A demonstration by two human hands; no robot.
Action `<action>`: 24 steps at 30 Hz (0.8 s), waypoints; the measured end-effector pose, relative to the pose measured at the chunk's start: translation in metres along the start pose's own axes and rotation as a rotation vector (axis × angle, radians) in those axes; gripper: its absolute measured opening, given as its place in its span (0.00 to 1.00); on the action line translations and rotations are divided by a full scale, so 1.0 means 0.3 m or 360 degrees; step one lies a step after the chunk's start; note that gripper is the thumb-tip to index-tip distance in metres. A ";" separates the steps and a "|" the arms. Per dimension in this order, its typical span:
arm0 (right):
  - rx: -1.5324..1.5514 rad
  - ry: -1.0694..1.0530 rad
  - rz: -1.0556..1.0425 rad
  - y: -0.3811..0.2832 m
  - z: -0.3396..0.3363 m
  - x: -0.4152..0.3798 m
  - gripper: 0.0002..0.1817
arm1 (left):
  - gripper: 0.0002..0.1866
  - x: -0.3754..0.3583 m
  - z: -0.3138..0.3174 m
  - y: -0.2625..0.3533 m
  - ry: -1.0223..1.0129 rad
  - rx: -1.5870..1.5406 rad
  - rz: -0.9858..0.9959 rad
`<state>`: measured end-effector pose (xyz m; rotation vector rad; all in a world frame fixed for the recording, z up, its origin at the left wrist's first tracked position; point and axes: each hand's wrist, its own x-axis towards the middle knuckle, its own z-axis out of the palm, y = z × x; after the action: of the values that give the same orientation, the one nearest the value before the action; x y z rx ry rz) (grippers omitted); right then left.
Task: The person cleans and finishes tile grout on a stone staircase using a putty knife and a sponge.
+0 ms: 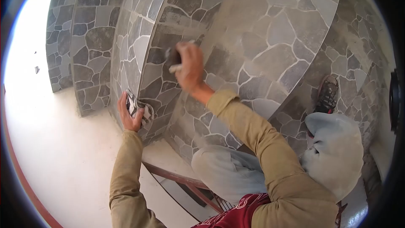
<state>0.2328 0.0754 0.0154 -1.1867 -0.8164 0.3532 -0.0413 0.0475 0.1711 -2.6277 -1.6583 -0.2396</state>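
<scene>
My left hand point(130, 116) rests at the edge of a stone-patterned step, closed on a crumpled black-and-white cloth point(145, 113). The cloth lies against the step's corner near its side end. Farther up the same step, my right hand point(190, 67) is closed on a dark grey pad or rag point(172, 58) with a pale edge; motion blur hides its exact kind. That dark piece is at the step's riser point(162, 38), whose grey irregular stones are divided by white joints. Dusty film covers parts of the tread point(253, 38) beside it.
More stone-patterned steps point(96, 33) rise at the left. A white wall surface point(63, 143) runs along the side ends. Below are a reddish-brown metal bar point(177, 178), my bent knee point(337, 152) in pale trousers and my dark shoe point(328, 95) on a lower step.
</scene>
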 end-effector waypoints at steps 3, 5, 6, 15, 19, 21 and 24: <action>-0.0061 -0.0040 -0.0044 0.034 -0.014 0.032 0.31 | 0.47 -0.002 0.005 -0.002 0.0005 -0.0022 -0.0013; -0.0085 0.0046 0.0038 0.082 -0.006 0.043 0.31 | 0.47 -0.025 -0.009 0.004 -0.0008 0.0014 -0.0038; -0.0098 0.0032 0.0060 0.056 -0.006 0.037 0.31 | 0.47 -0.019 -0.012 0.004 -0.0013 0.0002 -0.0026; -0.0160 -0.0083 0.0046 -0.015 -0.005 0.030 0.35 | 0.47 -0.001 -0.006 0.002 -0.0009 -0.0009 0.0009; -0.0145 -0.0161 0.0067 0.044 -0.041 0.069 0.33 | 0.47 -0.009 -0.008 0.017 -0.0026 0.0008 -0.0060; -0.0158 -0.0167 0.0158 0.021 -0.015 0.042 0.33 | 0.47 -0.018 -0.014 0.012 -0.0029 0.0005 -0.0058; -0.0204 -0.0234 0.0102 -0.056 -0.009 0.014 0.32 | 0.47 0.001 0.001 0.010 -0.0008 -0.0035 -0.0003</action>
<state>0.2347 0.0702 0.0319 -1.3199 -0.9410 0.4506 -0.0385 0.0463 0.1712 -2.6448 -1.6690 -0.2533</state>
